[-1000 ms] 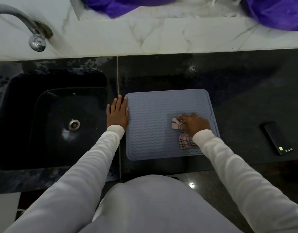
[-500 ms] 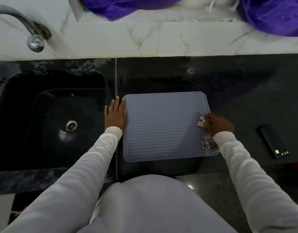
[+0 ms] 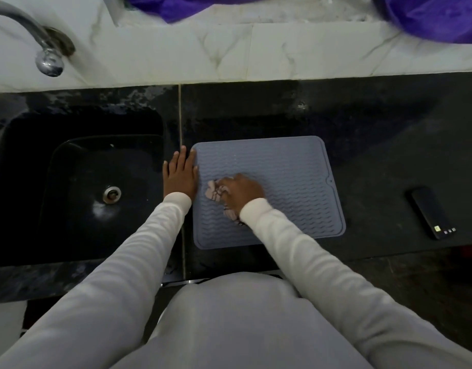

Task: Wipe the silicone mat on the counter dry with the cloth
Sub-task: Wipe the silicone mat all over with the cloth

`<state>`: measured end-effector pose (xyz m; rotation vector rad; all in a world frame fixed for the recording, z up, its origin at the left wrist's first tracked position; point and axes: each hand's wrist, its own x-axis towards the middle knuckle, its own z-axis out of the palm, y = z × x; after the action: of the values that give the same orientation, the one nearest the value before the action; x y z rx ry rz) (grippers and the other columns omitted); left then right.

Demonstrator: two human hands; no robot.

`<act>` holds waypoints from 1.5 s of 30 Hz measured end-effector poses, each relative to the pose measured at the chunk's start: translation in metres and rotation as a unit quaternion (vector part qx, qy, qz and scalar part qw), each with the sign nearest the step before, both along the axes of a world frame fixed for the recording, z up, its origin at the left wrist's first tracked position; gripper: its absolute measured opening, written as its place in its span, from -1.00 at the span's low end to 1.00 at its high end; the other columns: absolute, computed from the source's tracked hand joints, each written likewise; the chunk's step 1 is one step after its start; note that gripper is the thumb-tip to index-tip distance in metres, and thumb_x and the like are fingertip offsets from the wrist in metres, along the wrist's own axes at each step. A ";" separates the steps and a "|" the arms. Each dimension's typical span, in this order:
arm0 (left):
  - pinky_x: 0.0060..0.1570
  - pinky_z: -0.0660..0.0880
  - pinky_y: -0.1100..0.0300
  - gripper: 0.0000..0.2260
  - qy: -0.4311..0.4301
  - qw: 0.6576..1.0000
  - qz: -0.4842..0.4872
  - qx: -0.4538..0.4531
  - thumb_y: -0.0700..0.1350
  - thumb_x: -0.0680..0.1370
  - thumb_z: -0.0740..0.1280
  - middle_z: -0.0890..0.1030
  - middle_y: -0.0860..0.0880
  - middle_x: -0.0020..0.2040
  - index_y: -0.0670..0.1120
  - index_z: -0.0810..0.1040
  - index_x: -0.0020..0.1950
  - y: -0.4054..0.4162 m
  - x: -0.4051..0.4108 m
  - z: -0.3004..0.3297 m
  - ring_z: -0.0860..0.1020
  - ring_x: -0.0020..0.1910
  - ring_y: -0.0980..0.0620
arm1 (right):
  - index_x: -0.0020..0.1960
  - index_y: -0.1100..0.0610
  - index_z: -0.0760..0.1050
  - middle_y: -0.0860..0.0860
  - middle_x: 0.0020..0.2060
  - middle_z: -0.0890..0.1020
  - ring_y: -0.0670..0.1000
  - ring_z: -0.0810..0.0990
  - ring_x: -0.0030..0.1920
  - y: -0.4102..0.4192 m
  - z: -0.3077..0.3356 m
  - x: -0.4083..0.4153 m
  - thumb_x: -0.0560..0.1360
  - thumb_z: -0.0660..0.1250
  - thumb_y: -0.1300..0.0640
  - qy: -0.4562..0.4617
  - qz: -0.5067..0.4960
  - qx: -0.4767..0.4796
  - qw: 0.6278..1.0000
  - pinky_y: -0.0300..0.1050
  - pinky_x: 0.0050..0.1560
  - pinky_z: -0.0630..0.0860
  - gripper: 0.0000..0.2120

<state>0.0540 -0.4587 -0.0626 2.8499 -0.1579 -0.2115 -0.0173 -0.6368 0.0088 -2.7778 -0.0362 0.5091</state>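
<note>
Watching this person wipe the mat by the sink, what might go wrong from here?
The silicone mat lies flat on a glossy black counter and only the left hand steadies its edge, so a hard stroke might slide or buckle it. The right hand grips a small bunched cloth, which may miss the wavy grooves or the corners. A phone lies just right of the mat; a wide sweep or flicked drops might reach it.

Black sink (image 3: 30,182) w/ drain (image 3: 111,194), chrome tap (image 3: 47,58) — phone (image 3: 432,213) (screen lit) at counter's right; purple fabric (image 3: 437,17) behind.
</note>
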 end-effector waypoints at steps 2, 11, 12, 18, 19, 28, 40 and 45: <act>0.52 -0.11 -0.10 -0.54 0.000 1.000 -0.002 -0.001 0.06 0.68 -0.05 0.02 0.00 0.61 0.08 0.02 0.60 0.001 0.001 0.000 -0.01 0.57 -0.04 | 0.31 -0.04 0.45 0.15 0.18 0.49 0.24 0.58 0.05 0.002 -0.007 0.000 0.54 0.23 0.05 0.005 0.009 -0.010 1.000 0.04 0.01 0.49 -0.66; 0.52 -0.12 -0.09 -0.54 -0.010 1.000 0.003 0.002 0.05 0.69 -0.05 0.01 0.01 0.61 0.08 0.00 0.60 0.000 -0.001 0.000 -0.02 0.57 -0.02 | 0.23 -0.18 0.51 0.03 0.13 0.60 0.15 0.60 0.07 -0.116 0.004 -0.003 0.52 0.24 -0.16 0.047 -0.066 -0.056 0.995 0.01 0.06 0.53 -0.70; 0.52 -0.11 -0.09 -0.54 -0.011 1.000 0.003 0.004 0.04 0.69 -0.05 0.01 0.01 0.61 0.08 0.00 0.60 0.000 -0.001 0.000 -0.01 0.57 -0.03 | 0.21 -0.19 0.52 0.02 0.13 0.61 0.14 0.60 0.07 -0.130 0.008 -0.005 0.51 0.25 -0.18 0.054 -0.080 -0.058 0.994 0.00 0.05 0.54 -0.70; 0.52 -0.11 -0.09 -0.54 -0.008 1.000 -0.001 0.005 0.05 0.68 -0.06 0.02 0.00 0.61 0.08 0.01 0.60 -0.001 -0.002 0.001 0.00 0.57 -0.04 | 0.20 -0.19 0.53 0.01 0.25 0.56 0.14 0.54 0.21 -0.202 0.026 -0.010 0.43 0.32 -0.27 0.096 -0.171 -0.062 0.979 -0.04 0.16 0.45 -0.62; 0.52 -0.10 -0.10 -0.54 -0.010 1.000 -0.001 0.006 0.05 0.68 -0.06 0.02 0.00 0.61 0.08 0.01 0.60 -0.001 -0.002 0.001 0.00 0.57 -0.04 | 0.22 -0.19 0.53 0.02 0.26 0.54 0.15 0.54 0.22 -0.211 0.028 -0.011 0.43 0.31 -0.28 0.098 -0.174 -0.071 0.977 -0.03 0.18 0.46 -0.60; 0.52 -0.10 -0.11 -0.54 -0.011 1.000 0.006 0.002 0.05 0.68 -0.06 0.04 0.00 0.60 0.08 0.02 0.60 -0.003 -0.002 0.000 0.00 0.57 -0.04 | 0.17 -0.13 0.49 0.12 0.07 0.57 0.23 0.60 0.03 -0.222 0.023 -0.021 0.54 0.18 -0.13 0.064 -0.163 -0.178 0.968 0.09 0.08 0.53 -0.74; 0.51 -0.13 -0.15 -0.44 0.014 1.000 -0.008 0.009 0.01 0.63 0.10 -0.01 -0.07 0.61 -0.03 0.01 0.60 -0.015 -0.021 0.013 -0.07 0.57 -0.11 | 0.29 -0.09 0.46 0.11 0.13 0.56 0.20 0.58 0.05 -0.014 0.030 -0.009 0.55 0.21 -0.06 -0.021 0.026 0.012 0.999 0.00 0.00 0.48 -0.67; 0.52 -0.13 -0.12 -0.36 -0.004 1.000 -0.011 0.016 0.09 0.60 0.13 -0.03 -0.04 0.61 -0.02 -0.05 0.61 -0.013 -0.044 -0.001 -0.07 0.58 -0.09 | 0.32 -0.01 0.44 0.13 0.18 0.54 0.19 0.55 0.13 0.025 0.009 -0.005 0.57 0.21 -0.02 0.030 0.086 -0.019 0.996 0.01 0.07 0.45 -0.66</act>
<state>0.0098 -0.4713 -0.0641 2.8827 -0.1889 -0.2096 -0.0222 -0.6122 0.0175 -2.8090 -0.2576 0.6433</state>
